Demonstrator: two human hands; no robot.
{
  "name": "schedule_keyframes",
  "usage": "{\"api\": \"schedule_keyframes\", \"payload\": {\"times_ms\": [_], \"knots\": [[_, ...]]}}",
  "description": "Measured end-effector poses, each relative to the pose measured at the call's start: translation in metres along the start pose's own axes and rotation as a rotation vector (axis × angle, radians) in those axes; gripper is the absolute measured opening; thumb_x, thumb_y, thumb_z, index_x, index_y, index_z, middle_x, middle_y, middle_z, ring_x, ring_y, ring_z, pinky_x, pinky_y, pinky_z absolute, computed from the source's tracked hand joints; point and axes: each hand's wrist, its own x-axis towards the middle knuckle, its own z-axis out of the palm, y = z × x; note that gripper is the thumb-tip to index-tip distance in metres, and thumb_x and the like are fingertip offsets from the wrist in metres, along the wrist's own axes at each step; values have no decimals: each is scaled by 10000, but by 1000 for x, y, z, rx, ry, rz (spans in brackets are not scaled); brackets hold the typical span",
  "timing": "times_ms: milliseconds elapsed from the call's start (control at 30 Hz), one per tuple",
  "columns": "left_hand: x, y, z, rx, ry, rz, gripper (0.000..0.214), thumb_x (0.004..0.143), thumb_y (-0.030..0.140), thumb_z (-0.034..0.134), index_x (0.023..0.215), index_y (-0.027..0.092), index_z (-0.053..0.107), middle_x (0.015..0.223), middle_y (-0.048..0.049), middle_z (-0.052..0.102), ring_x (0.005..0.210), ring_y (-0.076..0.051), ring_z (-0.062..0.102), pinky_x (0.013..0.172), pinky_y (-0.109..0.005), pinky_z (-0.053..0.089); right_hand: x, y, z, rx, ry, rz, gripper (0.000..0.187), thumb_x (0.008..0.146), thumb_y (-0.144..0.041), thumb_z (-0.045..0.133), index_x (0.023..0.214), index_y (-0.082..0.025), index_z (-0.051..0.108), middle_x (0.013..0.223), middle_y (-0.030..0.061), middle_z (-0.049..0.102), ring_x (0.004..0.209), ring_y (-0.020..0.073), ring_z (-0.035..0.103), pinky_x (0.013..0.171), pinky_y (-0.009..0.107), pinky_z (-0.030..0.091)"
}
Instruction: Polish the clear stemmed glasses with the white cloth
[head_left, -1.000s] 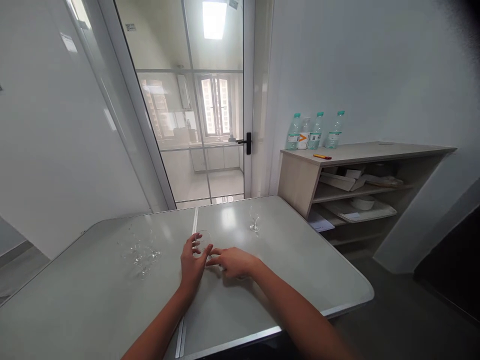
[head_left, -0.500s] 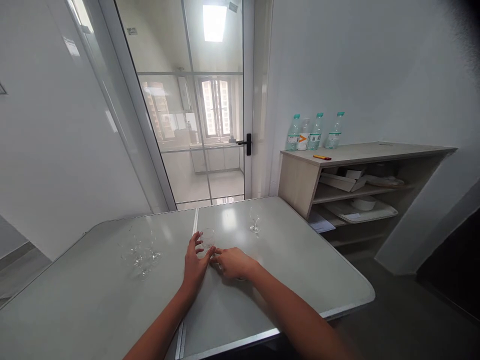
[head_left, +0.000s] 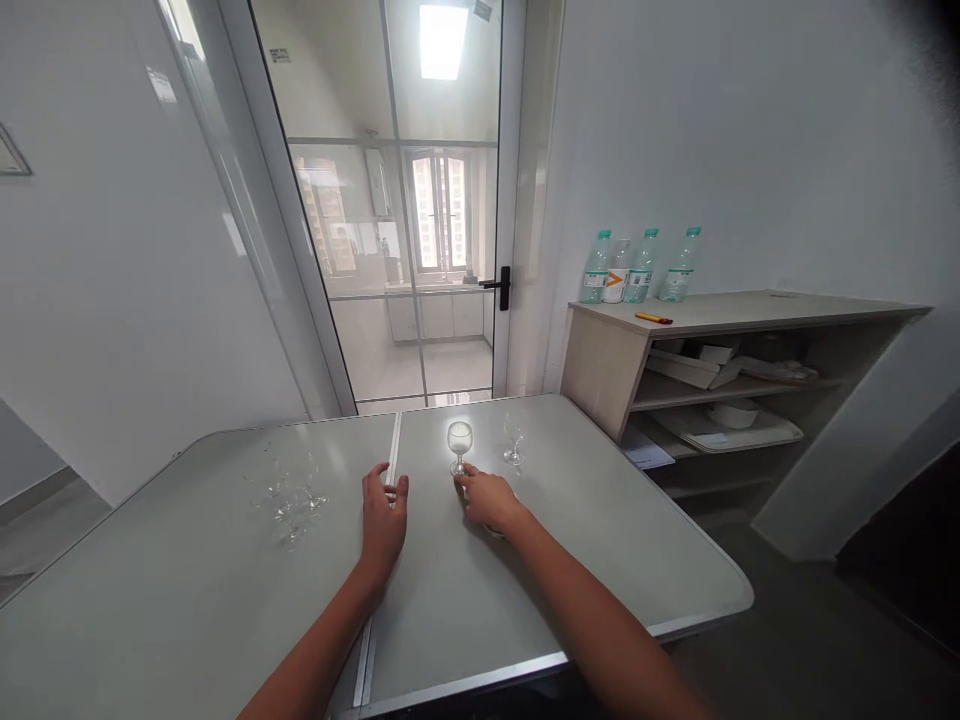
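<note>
A small clear stemmed glass (head_left: 460,442) stands upright on the grey table (head_left: 187,600), just right of the table's centre seam. My right hand (head_left: 489,498) lies right behind it, fingers curled, with the fingertips pinched on the glass's foot. My left hand (head_left: 384,516) rests flat on the table beside the seam, fingers stretched out, holding nothing, a short way left of the glass. A second stemmed glass (head_left: 514,440) stands a little to the right of the first.
Several clear glasses (head_left: 289,495) are grouped on the table's left half. A glass door (head_left: 420,220) with a black handle is beyond the table. A wooden shelf unit (head_left: 600,350) at the right carries water bottles (head_left: 639,266), boxes and trays.
The glass between my hands has moved away from me and to the right, and stands near the second glass. My right hand went with it; my left hand let go and lies flat.
</note>
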Motion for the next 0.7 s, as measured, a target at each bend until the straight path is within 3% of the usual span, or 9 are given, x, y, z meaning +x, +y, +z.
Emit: {"api": "schedule_keyframes", "payload": {"times_ms": [100, 233, 467, 700], "knots": [[4, -1, -7, 326, -61, 37, 372, 961, 373, 497, 1275, 179, 541, 1390, -154, 497, 805, -201, 674, 713, -376, 551, 3, 3, 2, 10, 8, 39, 614, 741, -190, 622, 1348, -275, 584, 1611, 98, 397, 1095, 290, 696, 815, 362, 531], [12, -7, -17, 600, -102, -76, 479, 950, 361, 479, 1378, 147, 507, 1489, -206, 416, 829, -241, 714, 713, -392, 552, 5, 7, 4, 28, 22, 98, 586, 758, -177, 605, 1336, -266, 597, 1612, 109, 392, 1124, 293, 684, 827, 364, 521], [21, -22, -25, 719, -211, -263, 644, 954, 461, 434, 1489, 104, 410, 1589, -283, 278, 1013, -343, 716, 841, -448, 549, 8, 11, 5, 49, 31, 161, 599, 760, -170, 592, 1352, -261, 595, 1619, 100, 388, 1169, 281, 668, 880, 351, 507], [27, -27, -31, 792, -316, -389, 689, 948, 456, 419, 1490, 31, 396, 1568, -399, 242, 1037, -398, 711, 859, -480, 535, 7, 21, 0, 45, 36, 241, 597, 758, -137, 588, 1349, -217, 597, 1626, 151, 360, 1171, 312, 667, 891, 391, 513]]}}
